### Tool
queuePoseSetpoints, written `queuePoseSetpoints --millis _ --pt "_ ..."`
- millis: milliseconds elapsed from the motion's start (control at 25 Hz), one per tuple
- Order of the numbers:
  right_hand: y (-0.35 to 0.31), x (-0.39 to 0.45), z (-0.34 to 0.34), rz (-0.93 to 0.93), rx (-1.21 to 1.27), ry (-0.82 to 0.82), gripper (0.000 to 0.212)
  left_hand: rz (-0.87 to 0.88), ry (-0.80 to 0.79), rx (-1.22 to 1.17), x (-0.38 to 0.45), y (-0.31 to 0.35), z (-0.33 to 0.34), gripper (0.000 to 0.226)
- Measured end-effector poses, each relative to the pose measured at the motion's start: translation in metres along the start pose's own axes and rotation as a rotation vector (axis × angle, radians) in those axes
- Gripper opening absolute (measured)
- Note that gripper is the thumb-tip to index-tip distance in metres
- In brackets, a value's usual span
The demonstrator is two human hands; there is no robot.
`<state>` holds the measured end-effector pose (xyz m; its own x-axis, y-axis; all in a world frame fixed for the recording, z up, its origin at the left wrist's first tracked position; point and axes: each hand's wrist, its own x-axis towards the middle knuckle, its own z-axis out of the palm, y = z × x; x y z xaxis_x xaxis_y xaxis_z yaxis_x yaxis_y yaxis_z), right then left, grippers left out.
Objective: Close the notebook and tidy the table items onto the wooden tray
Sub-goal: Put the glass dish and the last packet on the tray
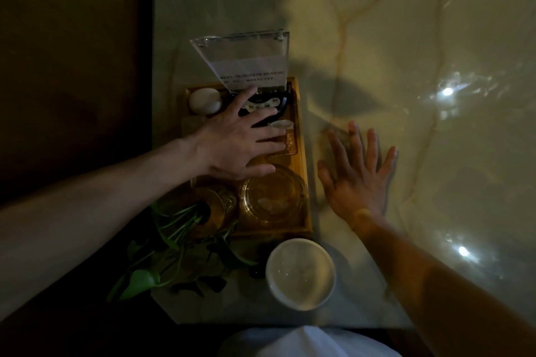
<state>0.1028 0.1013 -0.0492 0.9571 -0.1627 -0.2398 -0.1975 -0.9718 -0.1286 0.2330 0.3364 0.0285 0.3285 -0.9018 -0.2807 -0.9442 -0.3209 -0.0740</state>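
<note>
Wooden tray (301,136) sits at the left edge of the marble table (435,66), already crowded. My left hand (240,142) lies flat, fingers spread wide, pressing on the dark remote (261,103) in the tray's far half, I think to seat it snugly beside the white round lid (205,101). The acrylic sign stand (246,61) leans at the tray's far end. Nearer me stand a glass ashtray (272,197) and a plant vase (208,209). My right hand (359,177) hovers open, holding nothing, just beside the tray. A white cup (300,272) waits off the tray. I see no notebook.
</note>
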Motion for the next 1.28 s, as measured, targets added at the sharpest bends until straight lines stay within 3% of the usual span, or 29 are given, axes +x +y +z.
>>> queuePoseSetpoints --millis 520,760,920,1000,1280 --pt "0.001 -0.001 -0.001 0.007 -0.006 -0.015 0.06 -0.031 -0.037 -0.057 0.004 0.003 -0.009 0.059" --pt "-0.001 -0.001 -0.001 0.011 -0.002 -0.01 0.06 -0.069 0.166 -0.202 -0.005 0.003 -0.019 0.034" --pt "0.0 0.001 0.0 0.003 0.01 0.0 0.061 -0.178 -0.125 -0.373 -0.01 0.006 -0.018 0.037" --pt "0.0 0.001 0.001 0.001 0.017 0.006 0.061 -0.213 -0.195 -0.412 -0.006 0.01 -0.015 0.037" --pt "0.0 0.0 0.001 0.009 0.05 0.025 0.06 -0.241 -0.11 -0.458 0.002 0.021 -0.009 0.022"
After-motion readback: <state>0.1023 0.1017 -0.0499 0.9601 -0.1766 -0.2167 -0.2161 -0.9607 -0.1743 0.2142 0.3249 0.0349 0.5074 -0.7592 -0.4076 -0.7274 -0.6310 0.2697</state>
